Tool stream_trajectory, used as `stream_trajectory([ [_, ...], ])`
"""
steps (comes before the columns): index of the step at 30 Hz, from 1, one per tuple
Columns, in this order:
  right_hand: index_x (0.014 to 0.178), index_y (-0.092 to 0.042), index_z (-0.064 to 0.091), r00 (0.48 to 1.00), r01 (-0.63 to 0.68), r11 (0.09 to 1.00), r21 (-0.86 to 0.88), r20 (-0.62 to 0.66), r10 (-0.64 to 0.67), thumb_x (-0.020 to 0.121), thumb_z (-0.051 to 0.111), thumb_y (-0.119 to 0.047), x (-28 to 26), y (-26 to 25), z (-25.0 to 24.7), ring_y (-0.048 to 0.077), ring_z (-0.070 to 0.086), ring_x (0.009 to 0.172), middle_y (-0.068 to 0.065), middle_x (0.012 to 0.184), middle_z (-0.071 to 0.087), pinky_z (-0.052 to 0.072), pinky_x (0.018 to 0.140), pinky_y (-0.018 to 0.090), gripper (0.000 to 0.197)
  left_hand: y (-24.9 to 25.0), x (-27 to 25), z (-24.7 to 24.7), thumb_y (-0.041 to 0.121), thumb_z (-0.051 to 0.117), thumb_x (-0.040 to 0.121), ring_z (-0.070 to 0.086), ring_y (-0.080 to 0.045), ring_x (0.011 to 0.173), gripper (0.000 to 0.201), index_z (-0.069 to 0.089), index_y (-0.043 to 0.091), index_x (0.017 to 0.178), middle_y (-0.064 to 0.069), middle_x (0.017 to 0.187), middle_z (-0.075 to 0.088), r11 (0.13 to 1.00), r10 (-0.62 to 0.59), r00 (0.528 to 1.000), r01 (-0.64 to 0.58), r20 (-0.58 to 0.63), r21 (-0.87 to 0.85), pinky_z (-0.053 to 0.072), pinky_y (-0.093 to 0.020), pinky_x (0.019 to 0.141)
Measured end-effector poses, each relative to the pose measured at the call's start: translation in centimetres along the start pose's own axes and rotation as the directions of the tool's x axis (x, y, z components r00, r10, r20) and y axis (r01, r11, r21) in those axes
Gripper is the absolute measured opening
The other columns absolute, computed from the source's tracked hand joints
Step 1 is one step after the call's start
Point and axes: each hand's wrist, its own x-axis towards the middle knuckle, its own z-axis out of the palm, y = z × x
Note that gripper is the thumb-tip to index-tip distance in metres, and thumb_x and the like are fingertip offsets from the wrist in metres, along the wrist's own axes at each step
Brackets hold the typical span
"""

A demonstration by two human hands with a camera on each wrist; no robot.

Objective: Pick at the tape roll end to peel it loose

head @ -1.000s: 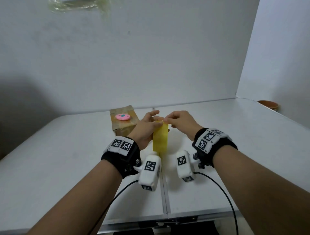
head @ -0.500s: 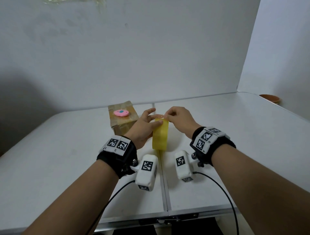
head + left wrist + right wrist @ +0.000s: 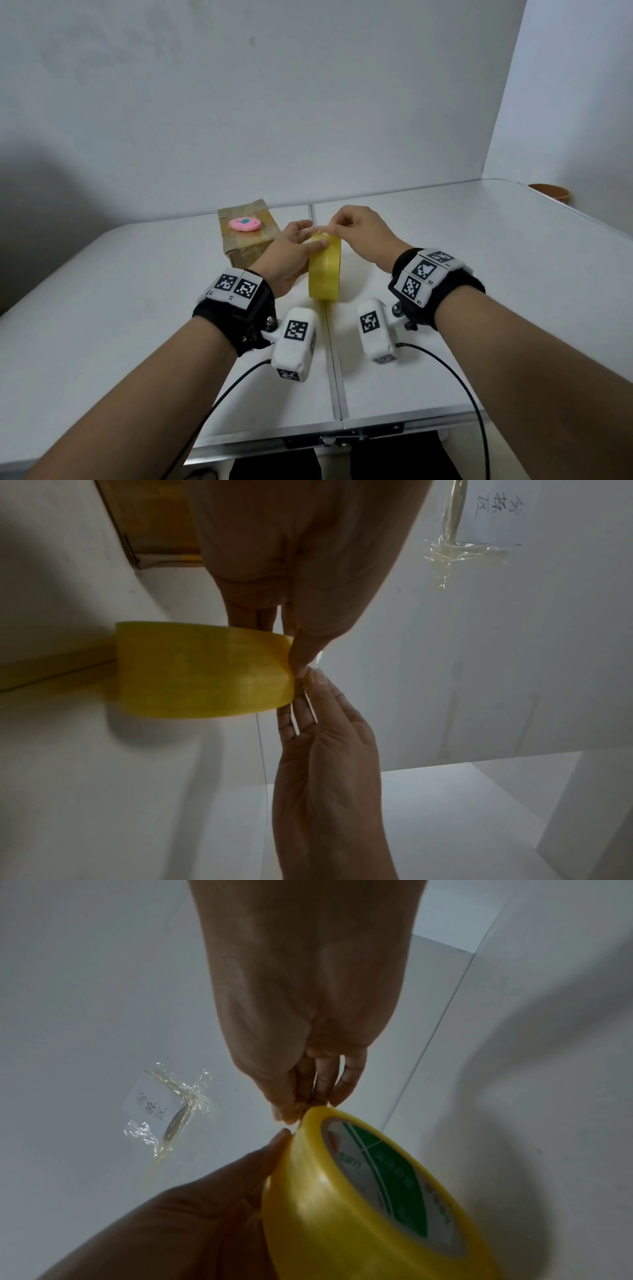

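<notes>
A yellow roll of packing tape [image 3: 324, 274] stands on edge on the white table [image 3: 137, 308], over the centre seam. My left hand [image 3: 294, 246] grips the roll from its left side, thumb on the outer band. My right hand [image 3: 356, 233] pinches at the top of the roll, fingertips curled on the tape's edge. In the left wrist view the roll [image 3: 202, 672] lies sideways with both hands meeting at its right end. The right wrist view shows the roll [image 3: 369, 1199] with its green-printed core, my right fingertips [image 3: 298, 1107] at its rim.
A taped cardboard box [image 3: 246, 240] stands just behind my left hand with a pink oval object [image 3: 245, 224] on top. A brown bowl [image 3: 549, 192] sits at the far right table edge. A taped paper note [image 3: 161, 1104] hangs on the white wall.
Both hands stay on the roll. The right hand's fingers have curled tighter on the top edge of the tape, and the roll now looks turned a little, showing more of its side.
</notes>
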Motion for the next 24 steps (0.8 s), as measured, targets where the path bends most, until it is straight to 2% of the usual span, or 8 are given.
stream_trajectory([
  [4, 0.079, -0.015, 0.062, 0.998, 0.045, 0.999, 0.025, 0.036, -0.046, 0.09, 0.063, -0.012, 0.1, -1.2, -0.4, 0.016, 0.059, 0.087, 0.008, 0.095, 0.069, 0.045, 0.076, 0.023, 0.012, -0.2, 0.1, -0.1, 0.008, 0.061, 0.093, 0.062, -0.02, 0.099, 0.046, 0.042, 0.005, 0.134, -0.008, 0.136, 0.058, 1.0, 0.005, 1.0, -0.005, -0.027, -0.008, 0.053, -0.032, 0.085],
  [7, 0.085, -0.015, 0.062, 1.0, -0.01, 1.0, 0.026, 0.022, 0.009, 0.091, 0.061, -0.018, 0.3, -1.0, -0.5, 0.02, 0.062, 0.098, 0.011, 0.106, 0.07, 0.049, 0.086, 0.03, 0.007, 0.0, 0.1, -0.1, 0.008, 0.063, 0.091, 0.063, -0.018, 0.097, 0.044, 0.044, 0.007, 0.132, -0.006, 0.134, 0.059, 1.0, 0.009, 1.0, -0.009, -0.005, 0.003, 0.053, -0.032, 0.086],
  [10, 0.087, -0.019, 0.059, 0.999, -0.048, 0.998, 0.037, 0.022, 0.047, 0.093, 0.057, -0.021, 0.3, -0.7, 0.0, 0.027, 0.066, 0.107, 0.011, 0.107, 0.073, 0.051, 0.098, 0.041, 0.006, 0.2, 0.1, -0.1, 0.016, 0.067, 0.089, 0.064, -0.018, 0.098, 0.044, 0.048, 0.016, 0.129, -0.001, 0.131, 0.06, 0.982, 0.057, 0.998, -0.052, -0.023, 0.179, 0.049, -0.038, 0.095],
  [12, 0.089, -0.02, 0.058, 0.999, -0.043, 0.998, 0.037, 0.014, 0.043, 0.093, 0.056, -0.021, 0.0, -0.9, 0.1, 0.027, 0.067, 0.104, 0.011, 0.103, 0.073, 0.052, 0.086, 0.031, 0.005, 0.5, 0.1, -0.2, 0.023, 0.069, 0.087, 0.063, -0.019, 0.105, 0.048, 0.048, 0.02, 0.13, 0.005, 0.127, 0.06, 0.92, 0.137, 0.989, -0.107, -0.054, 0.377, 0.049, -0.032, 0.089],
  [15, 0.091, -0.018, 0.06, 1.0, -0.012, 0.999, 0.048, -0.007, 0.012, 0.092, 0.056, -0.016, -0.4, -0.9, 0.1, 0.021, 0.065, 0.09, 0.009, 0.096, 0.07, 0.041, 0.063, 0.018, 0.005, 1.1, 0.0, -0.2, 0.025, 0.07, 0.084, 0.055, -0.016, 0.109, 0.052, 0.047, 0.021, 0.131, 0.008, 0.121, 0.058, 0.822, 0.26, 0.962, -0.178, -0.079, 0.541, 0.044, -0.024, 0.083],
  [17, 0.092, -0.019, 0.062, 1.0, -0.009, 0.998, 0.055, -0.014, 0.01, 0.092, 0.056, -0.015, -0.6, -0.8, 0.0, 0.016, 0.062, 0.084, 0.008, 0.095, 0.07, 0.038, 0.06, 0.017, 0.007, 1.4, 0.0, -0.1, 0.021, 0.07, 0.084, 0.054, -0.012, 0.107, 0.049, 0.049, 0.021, 0.128, 0.007, 0.113, 0.061, 0.802, 0.29, 0.954, -0.2, -0.074, 0.562, 0.043, -0.022, 0.084],
  [20, 0.093, -0.02, 0.064, 0.999, -0.005, 0.998, 0.06, -0.053, 0.008, 0.092, 0.056, -0.013, -0.6, -0.7, 0.0, 0.021, 0.068, 0.089, 0.0, 0.092, 0.067, 0.039, 0.063, 0.017, 0.01, 1.9, -0.1, 0.2, 0.016, 0.067, 0.086, 0.061, -0.01, 0.096, 0.04, 0.052, 0.018, 0.124, 0.004, 0.1, 0.066, 0.844, 0.266, 0.96, -0.189, -0.087, 0.503, 0.045, -0.017, 0.073],
  [24, 0.098, -0.008, 0.068, 0.995, -0.001, 0.998, 0.069, -0.099, 0.008, 0.091, 0.06, -0.01, -0.5, -0.6, 0.2, 0.023, 0.073, 0.093, 0.008, 0.093, 0.073, 0.04, 0.056, 0.003, 0.011, 2.2, 0.0, 0.3, 0.016, 0.061, 0.088, 0.06, -0.007, 0.081, 0.03, 0.056, 0.017, 0.118, 0.004, 0.09, 0.067, 0.844, 0.308, 0.941, -0.203, -0.138, 0.497, 0.043, -0.019, 0.067],
])
